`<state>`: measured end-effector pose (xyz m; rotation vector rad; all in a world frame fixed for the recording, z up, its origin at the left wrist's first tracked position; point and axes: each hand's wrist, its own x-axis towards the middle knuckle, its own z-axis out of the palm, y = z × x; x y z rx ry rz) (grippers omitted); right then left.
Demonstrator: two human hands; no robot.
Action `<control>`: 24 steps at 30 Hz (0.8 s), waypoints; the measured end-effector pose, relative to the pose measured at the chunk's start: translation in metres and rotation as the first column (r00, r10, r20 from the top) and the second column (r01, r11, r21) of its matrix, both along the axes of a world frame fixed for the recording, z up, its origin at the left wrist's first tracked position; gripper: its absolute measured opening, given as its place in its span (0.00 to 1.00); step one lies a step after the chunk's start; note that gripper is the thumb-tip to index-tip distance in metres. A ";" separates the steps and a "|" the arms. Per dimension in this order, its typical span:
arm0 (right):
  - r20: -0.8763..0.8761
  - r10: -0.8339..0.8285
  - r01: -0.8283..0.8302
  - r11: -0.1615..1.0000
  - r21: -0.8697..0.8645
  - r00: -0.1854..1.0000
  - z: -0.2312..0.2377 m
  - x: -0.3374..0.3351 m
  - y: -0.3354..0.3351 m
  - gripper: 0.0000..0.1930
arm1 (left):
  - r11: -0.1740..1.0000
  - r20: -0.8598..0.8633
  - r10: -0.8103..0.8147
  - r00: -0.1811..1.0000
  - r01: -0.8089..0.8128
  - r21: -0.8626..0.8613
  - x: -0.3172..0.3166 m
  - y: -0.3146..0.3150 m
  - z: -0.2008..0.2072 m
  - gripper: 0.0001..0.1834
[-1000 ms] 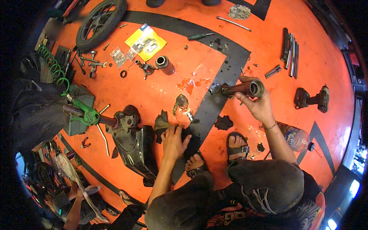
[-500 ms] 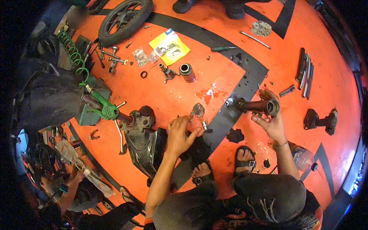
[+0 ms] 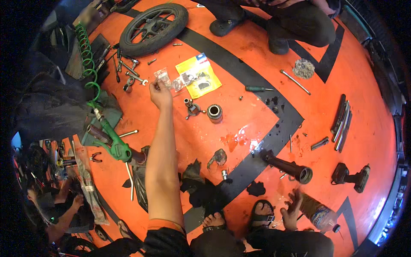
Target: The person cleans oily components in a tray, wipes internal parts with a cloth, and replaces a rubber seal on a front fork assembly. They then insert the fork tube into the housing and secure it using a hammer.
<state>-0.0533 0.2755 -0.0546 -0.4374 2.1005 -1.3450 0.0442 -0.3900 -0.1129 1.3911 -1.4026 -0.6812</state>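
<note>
Head view: left hand (image 3: 161,95) is reaching, curled, by a plastic packet (image 3: 163,76) (grip unclear), empty right hand (image 3: 292,212) hanging splayed beside a plastic bottle (image 3: 318,214).

A clear plastic packet (image 3: 163,76) lies upper left of centre; a brown tube (image 3: 286,166), open-ended, lies slanted, right of centre.

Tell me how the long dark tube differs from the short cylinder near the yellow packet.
The long tube lies on its side; the short cylinder stands upright. The long tube is slender, the short cylinder stubby. Both show a round open end.
</note>
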 end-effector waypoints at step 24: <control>0.272 0.223 -0.294 0.919 0.261 0.936 -0.010 0.013 0.001 0.15 | 0.950 0.740 -0.312 0.596 0.210 0.232 -0.032 -0.015 0.005 0.13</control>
